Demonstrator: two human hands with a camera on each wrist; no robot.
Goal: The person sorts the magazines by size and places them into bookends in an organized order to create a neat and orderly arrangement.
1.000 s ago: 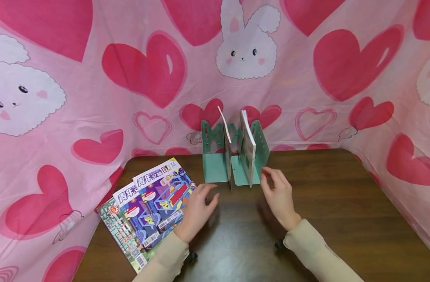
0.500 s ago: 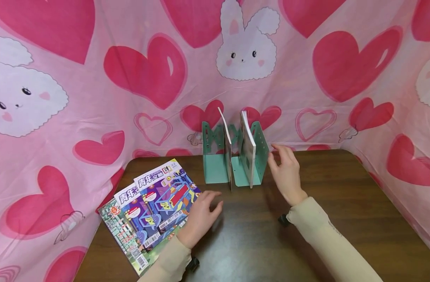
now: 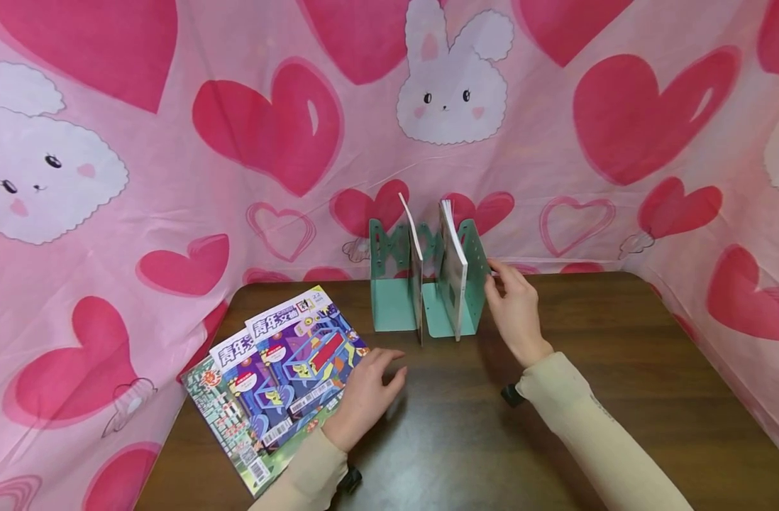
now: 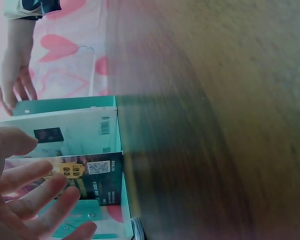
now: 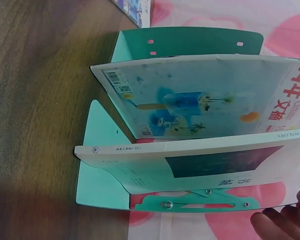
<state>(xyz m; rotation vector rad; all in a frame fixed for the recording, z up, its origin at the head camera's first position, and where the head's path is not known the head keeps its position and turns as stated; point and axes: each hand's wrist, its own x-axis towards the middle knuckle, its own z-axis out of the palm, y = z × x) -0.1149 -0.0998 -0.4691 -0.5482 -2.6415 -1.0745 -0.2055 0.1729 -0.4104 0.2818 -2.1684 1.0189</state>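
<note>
A pink fabric backdrop (image 3: 370, 156), printed with red hearts and white rabbits, rises behind and beside a dark wood-grain table (image 3: 594, 397). At the table's rear stands a green metal expandable book rack (image 3: 389, 305), with a scissor linkage between its side panels. A person's arms reach in from the near edge in beige sleeves (image 3: 587, 419). Left of the rack, lying flat and askew, a green-covered magazine (image 3: 220, 408) rests under two overlapping purple issues of 青年文摘 (image 3: 322, 355). In the rack, a pale blue-and-white 青年文摘 issue (image 5: 190, 102) stands upright near the middle, its lower corner jutting past the base. To its right, with a gap between, a white booklet (image 5: 140, 175) with a dark rectangle on its cover stands near the right side panel (image 3: 476, 262).

The left hand (image 3: 367, 387) hovers just beside the purple issues, fingers relaxed, thumb and fingers wide apart. The right hand (image 3: 516, 312) is at that panel's outer edge, thumb and fingers loosely parted; I cannot tell how firmly the fingertips touch it. A small black device (image 3: 350, 479) sits at the left wrist.
</note>
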